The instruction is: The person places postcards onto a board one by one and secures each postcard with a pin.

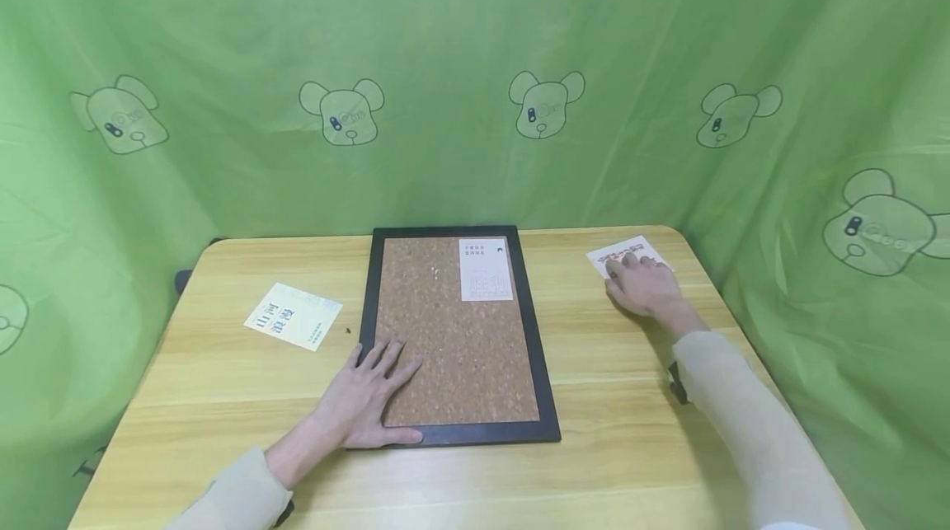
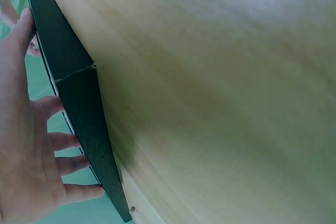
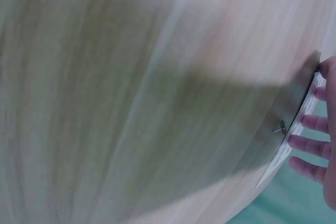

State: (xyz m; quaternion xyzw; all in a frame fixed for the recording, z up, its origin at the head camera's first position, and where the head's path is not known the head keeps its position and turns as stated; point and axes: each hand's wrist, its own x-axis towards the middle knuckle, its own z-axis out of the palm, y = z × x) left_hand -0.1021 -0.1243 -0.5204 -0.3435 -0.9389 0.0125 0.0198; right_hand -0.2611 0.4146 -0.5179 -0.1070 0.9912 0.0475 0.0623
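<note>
A cork board (image 1: 453, 349) in a black frame lies on the table. My left hand (image 1: 367, 398) rests on its lower left corner, fingers spread over the frame and cork. In the left wrist view, these fingers (image 2: 71, 165) lie across the frame's edge (image 2: 86, 108). A white card (image 1: 486, 279) is on the board's upper right, with a thumbtack (image 1: 500, 250) at its corner. My right hand (image 1: 644, 287) lies on another white card (image 1: 619, 254) with red print, covering part of it. In the right wrist view, fairly straight fingers touch that card (image 3: 275, 163).
A white card with blue print (image 1: 293, 316) lies left of the board, a small dark tack (image 1: 348, 330) beside it. Another tack (image 3: 282, 128) is near the right-hand card. Green curtains (image 1: 460, 175) with mouse-head drawings surround the wooden table (image 1: 623, 447).
</note>
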